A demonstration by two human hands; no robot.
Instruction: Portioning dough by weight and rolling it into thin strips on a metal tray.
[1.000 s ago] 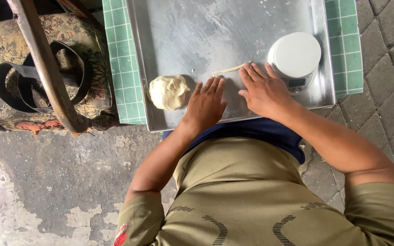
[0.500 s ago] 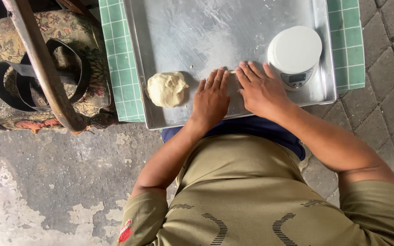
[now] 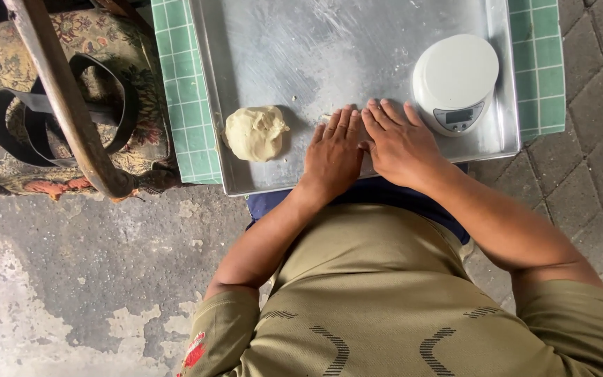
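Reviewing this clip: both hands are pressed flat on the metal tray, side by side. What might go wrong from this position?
1. The tray overhangs the green checked cloth toward the person; pressure from the left hand and right hand near that edge might tip it.
2. The white kitchen scale sits right beside the right hand, so an outward stroke may knock it.
3. The dough ball lies close to the tray's near rim and might be nudged off.

Both hands point(image 3: 368, 143) press flat on the metal tray point(image 3: 329, 49) (dough lump point(image 3: 255, 132) beside).
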